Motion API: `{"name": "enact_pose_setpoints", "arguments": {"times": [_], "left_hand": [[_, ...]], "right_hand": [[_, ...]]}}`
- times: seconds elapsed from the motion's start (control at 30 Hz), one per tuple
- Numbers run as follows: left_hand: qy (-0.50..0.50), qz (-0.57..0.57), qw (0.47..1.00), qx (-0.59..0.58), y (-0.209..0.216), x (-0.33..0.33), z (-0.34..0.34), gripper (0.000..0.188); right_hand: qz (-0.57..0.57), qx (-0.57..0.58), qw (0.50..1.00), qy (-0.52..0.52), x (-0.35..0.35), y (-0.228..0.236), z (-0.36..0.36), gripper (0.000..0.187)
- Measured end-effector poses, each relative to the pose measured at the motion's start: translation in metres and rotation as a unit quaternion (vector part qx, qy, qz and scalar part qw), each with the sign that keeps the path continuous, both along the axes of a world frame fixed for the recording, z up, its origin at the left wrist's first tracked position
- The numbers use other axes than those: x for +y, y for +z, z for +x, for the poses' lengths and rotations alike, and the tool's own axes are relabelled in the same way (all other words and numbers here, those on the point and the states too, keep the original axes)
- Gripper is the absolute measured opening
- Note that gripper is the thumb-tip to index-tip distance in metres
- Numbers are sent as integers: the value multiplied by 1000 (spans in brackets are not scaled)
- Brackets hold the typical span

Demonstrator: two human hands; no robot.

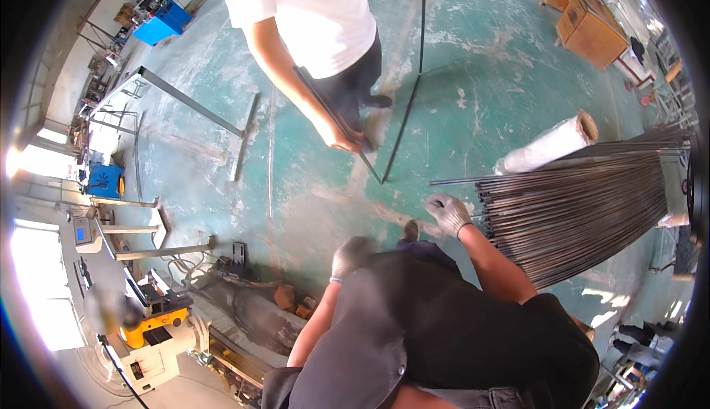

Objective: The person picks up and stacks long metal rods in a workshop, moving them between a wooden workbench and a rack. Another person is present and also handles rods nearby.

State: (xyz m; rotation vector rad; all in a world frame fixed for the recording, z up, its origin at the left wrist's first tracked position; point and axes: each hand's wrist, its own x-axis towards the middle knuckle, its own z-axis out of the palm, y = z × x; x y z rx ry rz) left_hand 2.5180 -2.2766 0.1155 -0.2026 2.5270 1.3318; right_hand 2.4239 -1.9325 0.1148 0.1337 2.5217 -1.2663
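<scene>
My right hand, in a pale knit glove, is just left of a large bundle of dark metal rods. Its fingers curl loosely with a gap at the thumb, and no held thing shows. My left hand, gloved too, hangs low in front of my body; it is blurred and its fingers cannot be made out. Across from me stands a person in a white shirt. That person's two hands hold a thin black bar, which angles down to a corner close to the floor.
A plastic-wrapped roll lies beside the rods. On the left stand a metal frame and a yellow and cream machine. Bricks lie near a low trough at lower left. A wooden desk is at far right.
</scene>
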Motion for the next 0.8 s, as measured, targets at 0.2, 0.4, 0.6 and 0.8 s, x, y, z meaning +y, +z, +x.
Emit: {"name": "enact_pose_setpoints", "arguments": {"times": [0.2, 0.4, 0.6, 0.8], "left_hand": [[-42, 4, 983, 178, 52, -10, -79, 24], [109, 222, 961, 121, 115, -25, -152, 22], [12, 177, 967, 182, 110, -37, -158, 25], [5, 173, 975, 137, 73, -58, -126, 25]], "right_hand": [[-33, 61, 996, -52, -26, 66, -21, 24], [-107, 284, 952, -27, -87, 215, -71, 35], [-40, 458, 888, -19, -144, 325, -104, 47], [39, 503, 863, 8, -163, 330, -119, 50]]}}
